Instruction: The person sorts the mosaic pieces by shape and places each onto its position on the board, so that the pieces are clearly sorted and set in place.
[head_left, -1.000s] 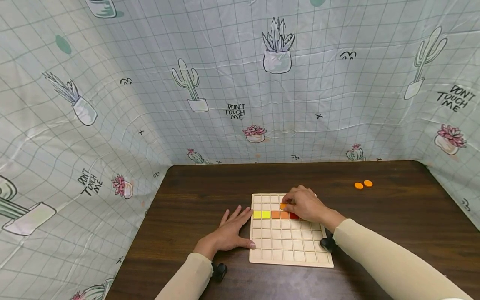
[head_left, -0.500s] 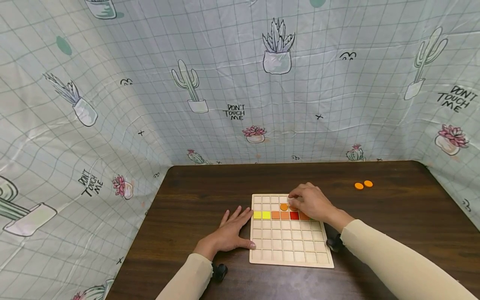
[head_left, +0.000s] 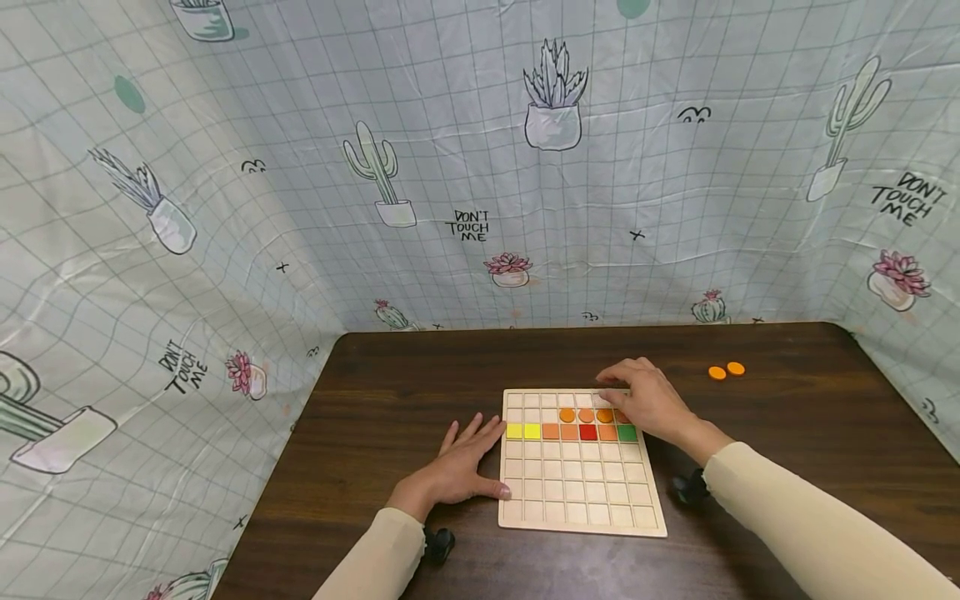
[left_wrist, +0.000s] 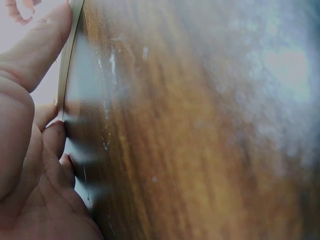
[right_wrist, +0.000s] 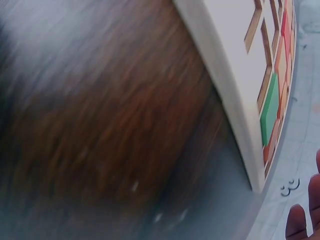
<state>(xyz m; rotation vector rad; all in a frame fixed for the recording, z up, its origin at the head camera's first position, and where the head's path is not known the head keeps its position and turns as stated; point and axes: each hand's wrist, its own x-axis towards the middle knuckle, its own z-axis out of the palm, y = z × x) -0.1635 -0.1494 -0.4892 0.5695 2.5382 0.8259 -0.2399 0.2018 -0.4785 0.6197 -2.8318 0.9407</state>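
A pale wooden grid board (head_left: pixel 573 490) lies on the dark table. One row holds square tiles: two yellow tiles (head_left: pixel 522 430), then orange ones, a red tile (head_left: pixel 588 432) and a green tile (head_left: pixel 627 432) at the right end. Orange discs (head_left: pixel 586 415) sit in the row behind them, the rightmost partly hidden by my right hand (head_left: pixel 651 402). That hand hovers over the board's back right corner, thumb and forefinger apart with nothing visible between them. My left hand (head_left: pixel 459 465) lies spread along the left edge, its thumb on the board's rim.
Two loose orange discs (head_left: pixel 726 371) lie on the table (head_left: pixel 405 375) at the back right. A cactus-print curtain (head_left: pixel 450 167) hangs behind and beside the table. Dark wrist devices (head_left: pixel 439 546) are strapped at both sleeves.
My right hand has moved rightward along the disc row, leaving more orange discs in sight and uncovering the red, orange and green tiles. The left hand stays in place.
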